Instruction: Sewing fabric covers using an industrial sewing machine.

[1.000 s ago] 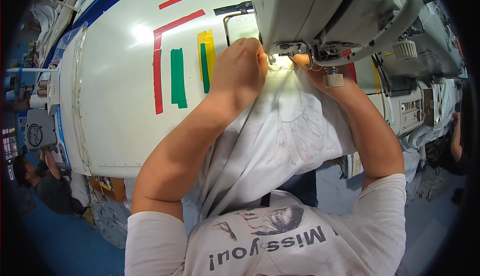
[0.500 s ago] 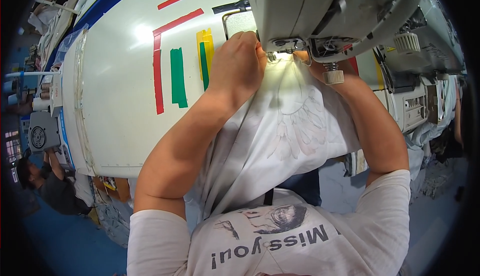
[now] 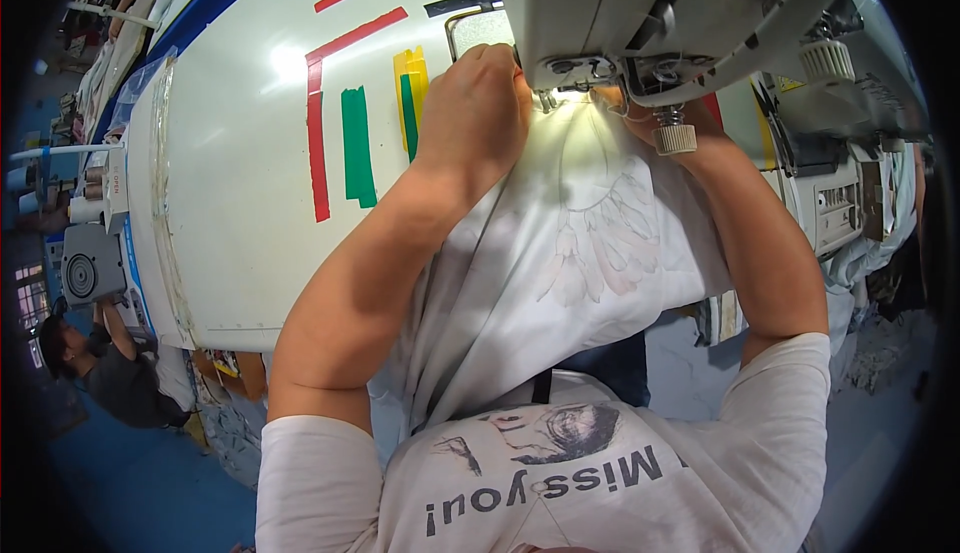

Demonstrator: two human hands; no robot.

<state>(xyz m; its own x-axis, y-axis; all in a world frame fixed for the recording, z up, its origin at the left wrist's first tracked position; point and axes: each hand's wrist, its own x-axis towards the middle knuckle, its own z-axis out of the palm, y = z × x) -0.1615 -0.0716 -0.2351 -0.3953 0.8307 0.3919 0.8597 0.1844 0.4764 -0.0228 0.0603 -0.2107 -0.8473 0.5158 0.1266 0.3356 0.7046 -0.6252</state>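
White cloth (image 3: 520, 293) with a faint feather-like pattern hangs from beneath the sewing machine (image 3: 580, 23) down over my lap. Its upper part lies in the machine's lamp light around the presser foot (image 3: 545, 101). My left hand (image 3: 478, 108) is just left of the foot, its fingers curled closed on the cloth's edge, the fingertips partly out of sight. To the right of the foot, my right hand (image 3: 690, 133) reaches to the cloth behind the machine head and a ribbed tension knob (image 3: 674, 139). Most of its fingers are hidden there.
Red tape (image 3: 317, 153), green tape (image 3: 357, 148) and yellow tape (image 3: 411, 103) mark the white tabletop (image 3: 230, 203). A metal plate (image 3: 480, 33) sits beyond my left hand. Another person (image 3: 120, 383) works at the far left, beside a grey box-shaped device (image 3: 92, 263).
The view has shifted slightly. Both hands stay beside the presser foot, and the patterned cloth sits a little farther up toward the machine.
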